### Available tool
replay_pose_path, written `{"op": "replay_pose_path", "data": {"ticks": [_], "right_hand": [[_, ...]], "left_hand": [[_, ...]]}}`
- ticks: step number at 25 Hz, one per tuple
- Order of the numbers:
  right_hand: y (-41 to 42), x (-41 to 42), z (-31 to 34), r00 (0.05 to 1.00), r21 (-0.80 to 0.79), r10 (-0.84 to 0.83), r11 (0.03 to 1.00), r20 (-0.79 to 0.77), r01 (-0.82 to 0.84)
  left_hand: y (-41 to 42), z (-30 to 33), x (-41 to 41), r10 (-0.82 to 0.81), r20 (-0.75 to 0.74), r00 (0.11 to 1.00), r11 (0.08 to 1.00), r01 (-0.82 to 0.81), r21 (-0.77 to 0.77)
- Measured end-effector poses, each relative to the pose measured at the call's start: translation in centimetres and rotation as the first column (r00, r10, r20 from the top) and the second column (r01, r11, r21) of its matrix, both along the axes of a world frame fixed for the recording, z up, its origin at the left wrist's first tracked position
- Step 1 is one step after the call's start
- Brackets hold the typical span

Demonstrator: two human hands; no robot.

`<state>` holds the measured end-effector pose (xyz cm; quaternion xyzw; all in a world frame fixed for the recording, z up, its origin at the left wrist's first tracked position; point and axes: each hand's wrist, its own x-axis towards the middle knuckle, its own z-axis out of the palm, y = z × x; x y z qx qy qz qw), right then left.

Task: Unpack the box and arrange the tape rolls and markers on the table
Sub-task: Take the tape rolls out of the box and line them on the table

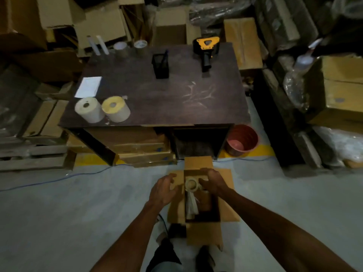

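Blue cable (pixel 59 178): it runs across the pale floor at your far left, towards the table's foot.
White sheet (pixel 88 86): it lies flat near the table's left edge.
White roll (pixel 89 109): it stands on end at the front left corner of the table, touching or just beside the next roll; you cannot tell which.
Yellow-topped roll (pixel 116 108): it sits just right of the white one, also on end.
Two white tubes (pixel 98 45): they lie at the back left corner, side by side.
Two tape rolls (pixel 130 49): they stand at the back edge, just right of the tubes, near each other.
Table (pixel 176 107): dark top, with pale scratches right of centre.
Black mesh holder (pixel 160 65): it stands upright towards the back middle, with a dark pen or marker in it.
Your left hand (pixel 163 190): fingers loosely curled on the box's left flap, holding nothing you can make out.
Cardboard box (pixel 204 234): it is open on the floor in front of the table, flaps spread, between your hands.
Tape roll in the box (pixel 191 184): it sits at the far end of the opening, above some whitish material.
Your right hand (pixel 213 180): fingers curled round the tape roll's right side.
Yellow-and-black tool (pixel 205 50): it lies at the table's back right.
Red bucket (pixel 242 140): it stands on the floor beside the table's right front corner.
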<state>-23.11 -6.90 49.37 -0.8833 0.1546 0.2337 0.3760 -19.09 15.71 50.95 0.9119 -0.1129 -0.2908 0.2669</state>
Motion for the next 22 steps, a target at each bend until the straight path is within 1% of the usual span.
{"op": "replay_pose_path", "data": {"ticks": [3,5,7,8,10,13,14,16,20,21,22], "right_hand": [[-1.7,-3.1,-3.1,0.994,0.007,-0.084,0.996,-0.065,0.085],[-2.2,-4.6,-7.0,0.99,0.003,-0.085,0.996,-0.111,0.086],[-2.5,-5.4,-12.2,0.982,-0.005,-0.093,0.996,-0.164,0.093],[-2.6,-5.5,-15.4,0.974,-0.005,-0.123,0.992,-0.188,0.125],[-2.6,-5.8,-22.2,0.957,-0.01,-0.178,0.984,-0.231,0.181],[-2.4,-5.7,-30.7,0.953,-0.03,-0.207,0.978,-0.222,0.206],[-2.4,-5.5,-33.2,0.957,-0.025,-0.212,0.977,-0.198,0.212],[-2.6,-5.1,-38.6,0.974,-0.035,-0.172,0.985,-0.149,0.169],[-1.7,-3.3,-48.4,0.992,0.004,-0.106,0.994,-0.062,0.106],[-1.7,-2.6,-50.4,0.993,-0.012,-0.109,0.994,-0.055,0.108],[-2.0,-2.0,-52.5,0.988,-0.02,-0.151,0.988,-0.045,0.15]], "left_hand": [[-3.0,-2.2,-2.3,-0.04,-0.018,0.999,0.999,0.041,0.011],[-4.7,-5.7,-3.2,-0.092,-0.03,0.995,0.996,0.092,-0.006],[-5.8,-10.4,-3.6,-0.13,-0.052,0.99,0.991,0.128,-0.043],[-6.2,-13.5,-3.5,-0.144,-0.065,0.987,0.988,0.14,-0.058],[-6.9,-20.6,-3.2,-0.174,-0.088,0.981,0.985,0.172,-0.024],[-7.3,-31.2,-2.2,-0.183,-0.104,0.978,0.98,0.19,0.066],[-7.4,-34.3,-1.8,-0.179,-0.099,0.979,0.979,0.187,0.08],[-8.0,-40.0,-1.1,-0.172,-0.076,0.982,0.977,0.18,0.111],[-8.5,-48.2,1.1,-0.198,-0.072,0.978,0.97,0.206,0.129],[-8.7,-49.9,1.7,-0.223,-0.079,0.972,0.965,0.232,0.127],[-8.9,-51.4,2.3,-0.241,-0.09,0.966,0.961,0.251,0.12]]}}
